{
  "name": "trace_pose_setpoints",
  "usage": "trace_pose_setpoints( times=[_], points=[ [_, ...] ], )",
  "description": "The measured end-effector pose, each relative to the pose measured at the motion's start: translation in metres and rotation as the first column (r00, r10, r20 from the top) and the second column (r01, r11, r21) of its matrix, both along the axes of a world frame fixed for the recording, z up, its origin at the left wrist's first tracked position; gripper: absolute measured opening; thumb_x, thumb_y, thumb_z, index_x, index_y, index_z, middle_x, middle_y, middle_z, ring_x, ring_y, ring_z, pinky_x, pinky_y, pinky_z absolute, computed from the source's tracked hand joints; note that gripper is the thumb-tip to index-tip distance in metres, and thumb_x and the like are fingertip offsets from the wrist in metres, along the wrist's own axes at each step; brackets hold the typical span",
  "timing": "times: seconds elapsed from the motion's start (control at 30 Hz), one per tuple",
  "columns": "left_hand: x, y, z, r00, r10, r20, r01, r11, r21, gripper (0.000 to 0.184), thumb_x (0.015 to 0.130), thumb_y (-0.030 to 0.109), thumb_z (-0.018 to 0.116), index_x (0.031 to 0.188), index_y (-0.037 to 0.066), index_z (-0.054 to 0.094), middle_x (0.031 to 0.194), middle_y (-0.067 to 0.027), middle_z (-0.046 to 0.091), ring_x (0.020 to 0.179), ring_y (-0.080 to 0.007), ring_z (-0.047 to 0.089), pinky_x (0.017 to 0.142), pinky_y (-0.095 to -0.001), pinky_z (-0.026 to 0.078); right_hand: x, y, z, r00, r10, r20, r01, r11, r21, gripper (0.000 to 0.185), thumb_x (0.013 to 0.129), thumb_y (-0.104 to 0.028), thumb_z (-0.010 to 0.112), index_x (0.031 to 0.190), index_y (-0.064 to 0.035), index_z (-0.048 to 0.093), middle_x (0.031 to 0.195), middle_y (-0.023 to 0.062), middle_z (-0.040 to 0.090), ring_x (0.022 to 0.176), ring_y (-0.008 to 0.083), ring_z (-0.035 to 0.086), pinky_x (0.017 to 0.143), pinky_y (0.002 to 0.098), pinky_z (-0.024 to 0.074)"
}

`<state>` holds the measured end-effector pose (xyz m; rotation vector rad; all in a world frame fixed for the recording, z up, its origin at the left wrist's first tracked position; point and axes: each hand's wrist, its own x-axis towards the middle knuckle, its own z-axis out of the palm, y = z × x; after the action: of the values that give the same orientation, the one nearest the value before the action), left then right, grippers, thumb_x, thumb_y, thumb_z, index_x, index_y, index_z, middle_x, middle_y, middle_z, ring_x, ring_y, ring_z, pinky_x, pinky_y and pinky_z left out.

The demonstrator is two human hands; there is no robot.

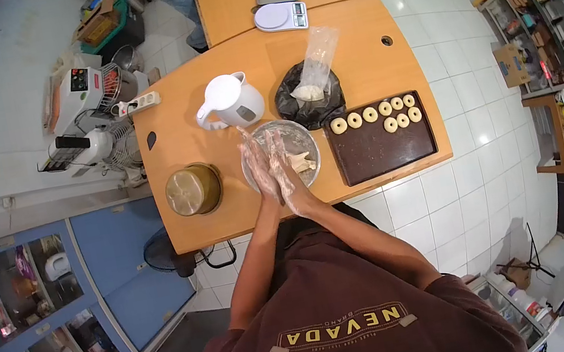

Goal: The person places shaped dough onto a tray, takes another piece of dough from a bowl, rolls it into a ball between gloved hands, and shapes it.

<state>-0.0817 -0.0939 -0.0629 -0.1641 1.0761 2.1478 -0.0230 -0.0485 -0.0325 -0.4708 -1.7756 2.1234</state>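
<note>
My left hand (pixel 261 170) and my right hand (pixel 284 169) are side by side over a metal bowl (pixel 314 141), palms facing each other and close together at the heels. Their fingers are stretched out and coated with white flour or dough. No object shows between them, though the narrow gap at the heels is hidden. A pale lump of dough (pixel 302 162) lies in the bowl, to the right of my right hand. Floury smears cover the bowl's inside.
A dark baking tray (pixel 383 150) holds several dough rings (pixel 370 114). Around the bowl stand a white pitcher (pixel 238 101), a gold-coloured tin (pixel 192 189) and a black plastic bag (pixel 292 102) with a clear bag (pixel 319 55). Scales (pixel 280 16) and a power strip (pixel 139 103) lie farther back.
</note>
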Motion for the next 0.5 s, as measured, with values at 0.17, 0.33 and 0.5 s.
trace_pose_setpoints(
  times=[0.17,0.33,0.5],
  points=[
    [0.008,-0.015,-0.05,0.9,-0.198,-0.389,0.149,0.977,-0.151,0.069,0.113,0.043,0.03,0.167,0.012,0.002,0.173,-0.0035,0.011,0.153,-0.023,0.028,0.125,-0.0381,0.023,0.02,-0.014,-0.011,1.0,-0.005,-0.006,0.006,0.981,0.196,0.075,0.11,-0.051,0.031,0.164,-0.0017,0.014,0.172,0.0221,0.002,0.159,0.0407,-0.003,0.127,0.047,-0.0004],
    [0.047,-0.007,-0.002,0.857,-0.115,-0.502,0.069,0.992,-0.11,0.072,0.112,0.048,0.028,0.167,0.01,0.002,0.174,-0.0056,0.003,0.158,-0.025,0.014,0.128,-0.0405,0.012,0.044,-0.01,-0.015,0.999,0.037,-0.024,-0.038,0.999,-0.039,0.07,0.113,-0.045,0.029,0.166,-0.0062,0.008,0.173,0.0166,0.008,0.159,0.0324,0.011,0.127,0.0408,0.009],
    [0.057,-0.007,0.018,0.786,-0.112,-0.608,0.039,0.991,-0.132,0.073,0.111,0.05,0.025,0.167,0.009,0.002,0.174,-0.0067,0.0,0.159,-0.0255,0.008,0.128,-0.0415,0.007,0.034,-0.008,0.02,0.958,-0.023,-0.284,-0.095,0.915,-0.393,0.071,0.113,-0.047,0.028,0.167,-0.0102,0.002,0.173,0.0143,0.01,0.158,0.0293,0.015,0.127,0.0402,0.0115]
  ],
)
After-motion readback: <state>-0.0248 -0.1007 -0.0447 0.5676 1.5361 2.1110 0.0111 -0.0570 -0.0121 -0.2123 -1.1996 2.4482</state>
